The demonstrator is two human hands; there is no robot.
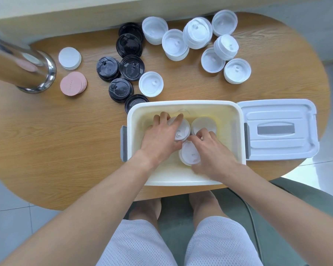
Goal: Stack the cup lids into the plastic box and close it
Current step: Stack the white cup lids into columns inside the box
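Three white lid stacks (203,124) sit in the box (185,106), frame centre. Left hand (160,139) grips one stack; right hand (212,150) pinches another. Six black lids (132,67) upper left.

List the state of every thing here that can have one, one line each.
plastic box: open, three white lid stacks inside.
box lid: off, flat on the table right of the box.
left hand: grips a white lid stack in the box.
right hand: fingers curled on another stack.
black lids: on the table, unpacked.
white lids: on the table, unpacked.
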